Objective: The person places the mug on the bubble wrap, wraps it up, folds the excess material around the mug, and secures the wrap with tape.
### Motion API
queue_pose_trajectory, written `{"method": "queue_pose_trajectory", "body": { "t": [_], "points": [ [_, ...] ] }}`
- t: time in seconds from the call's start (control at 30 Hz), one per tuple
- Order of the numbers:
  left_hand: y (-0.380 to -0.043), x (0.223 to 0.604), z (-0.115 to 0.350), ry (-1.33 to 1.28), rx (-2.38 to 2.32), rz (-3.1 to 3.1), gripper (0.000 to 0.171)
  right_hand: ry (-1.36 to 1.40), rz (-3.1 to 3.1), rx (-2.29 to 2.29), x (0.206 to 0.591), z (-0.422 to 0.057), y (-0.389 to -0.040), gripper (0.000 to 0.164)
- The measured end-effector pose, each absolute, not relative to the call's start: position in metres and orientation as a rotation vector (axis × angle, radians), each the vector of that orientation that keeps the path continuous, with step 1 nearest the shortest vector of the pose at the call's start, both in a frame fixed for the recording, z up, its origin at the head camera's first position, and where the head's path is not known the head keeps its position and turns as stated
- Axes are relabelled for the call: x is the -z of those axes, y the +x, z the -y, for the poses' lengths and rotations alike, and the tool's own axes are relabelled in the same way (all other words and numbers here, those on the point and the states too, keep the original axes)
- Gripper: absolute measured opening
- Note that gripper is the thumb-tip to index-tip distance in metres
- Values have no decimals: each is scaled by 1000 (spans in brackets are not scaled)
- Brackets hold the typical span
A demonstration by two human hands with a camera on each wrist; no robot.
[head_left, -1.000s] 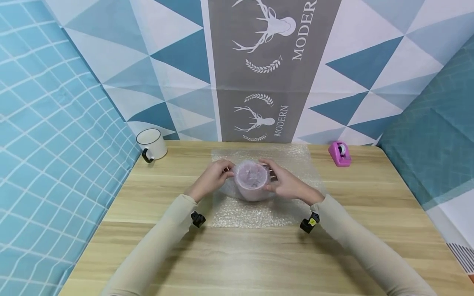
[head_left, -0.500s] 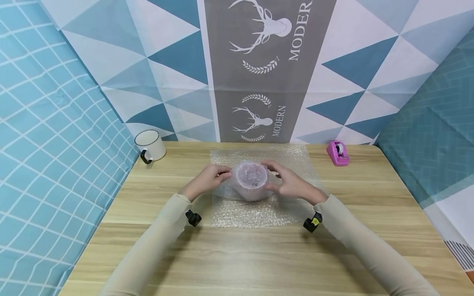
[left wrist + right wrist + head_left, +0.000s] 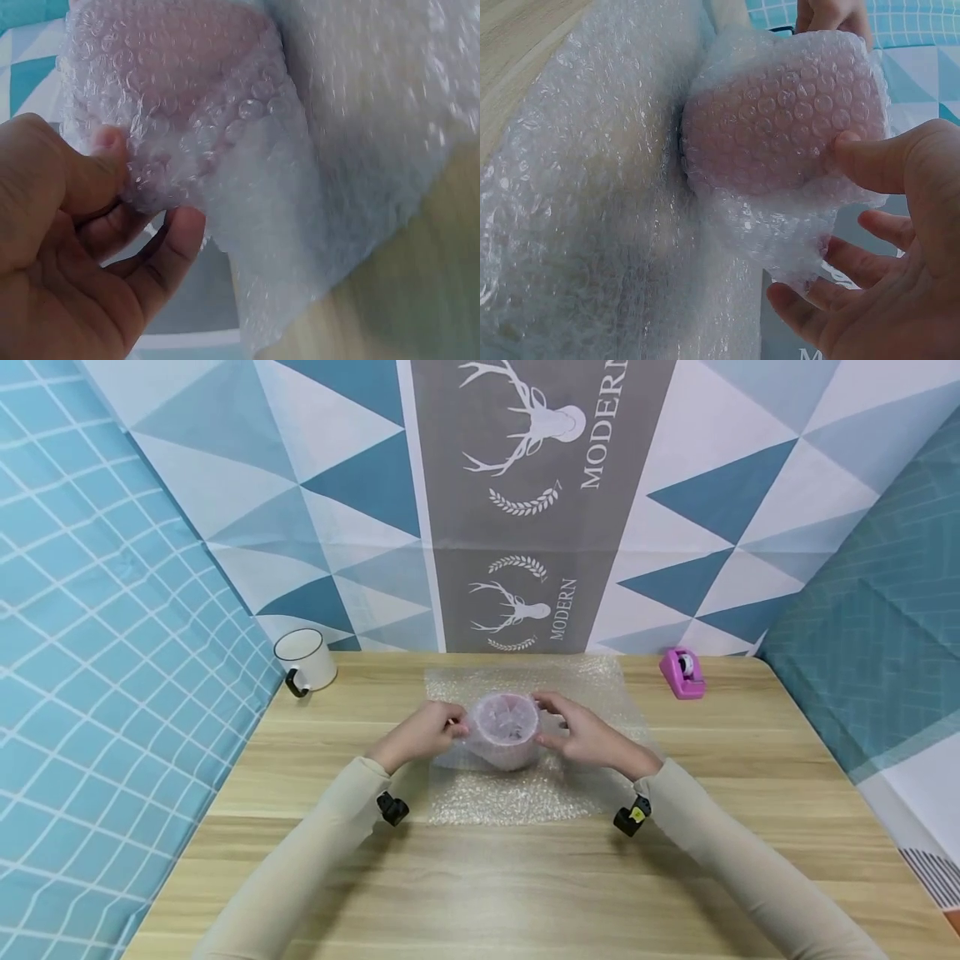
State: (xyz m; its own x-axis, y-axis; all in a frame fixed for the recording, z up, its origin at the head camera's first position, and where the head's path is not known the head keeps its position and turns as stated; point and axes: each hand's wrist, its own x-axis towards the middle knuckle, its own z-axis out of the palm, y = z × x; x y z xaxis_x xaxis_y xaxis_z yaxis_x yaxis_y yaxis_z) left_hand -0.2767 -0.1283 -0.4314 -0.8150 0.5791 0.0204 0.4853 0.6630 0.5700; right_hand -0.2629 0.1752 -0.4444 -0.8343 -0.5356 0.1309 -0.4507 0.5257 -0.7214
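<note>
A pink cup-shaped thing (image 3: 507,752), rounded and with a wide top, stands wrapped in bubble wrap in the middle of the head view. Under it a flat sheet of bubble wrap (image 3: 487,803) covers part of the table. At the cup's left, my left hand (image 3: 422,735) pinches a loose flap of the wrap (image 3: 262,195) between thumb and fingers. My right hand (image 3: 588,735) holds the wrapped cup from the right; in the right wrist view its thumb (image 3: 874,161) presses the bubbled side while the other fingers reach round the top end. Bubble layers blur the cup's surface.
A white enamel mug (image 3: 306,660) with a black handle stands at the table's back left. Towards the back right sits a pink tape dispenser (image 3: 682,674). Patterned cloth (image 3: 360,510) rises behind the wooden table (image 3: 480,893), and blue checked cloth (image 3: 90,652) borders it at left.
The left hand has shifted slightly left and back along the flap, drawing it out from the cup's side. The right hand stays on the cup. The whole head view has shifted a little.
</note>
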Motion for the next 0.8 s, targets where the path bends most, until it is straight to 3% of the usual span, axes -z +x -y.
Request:
{"method": "queue_pose_trajectory", "body": {
  "t": [0.4,0.67,0.8],
  "points": [
    [-271,428,135,741,-1023,-2715,15,-818,-2655,1251,440,-180,-261,70],
    [-280,425,159,589,-1105,-2782,15,-756,-2664,1328,443,-183,-260,81],
    [-285,424,172,467,-1153,-2830,17,-771,-2729,1174,448,-188,-259,75]
  ]
}}
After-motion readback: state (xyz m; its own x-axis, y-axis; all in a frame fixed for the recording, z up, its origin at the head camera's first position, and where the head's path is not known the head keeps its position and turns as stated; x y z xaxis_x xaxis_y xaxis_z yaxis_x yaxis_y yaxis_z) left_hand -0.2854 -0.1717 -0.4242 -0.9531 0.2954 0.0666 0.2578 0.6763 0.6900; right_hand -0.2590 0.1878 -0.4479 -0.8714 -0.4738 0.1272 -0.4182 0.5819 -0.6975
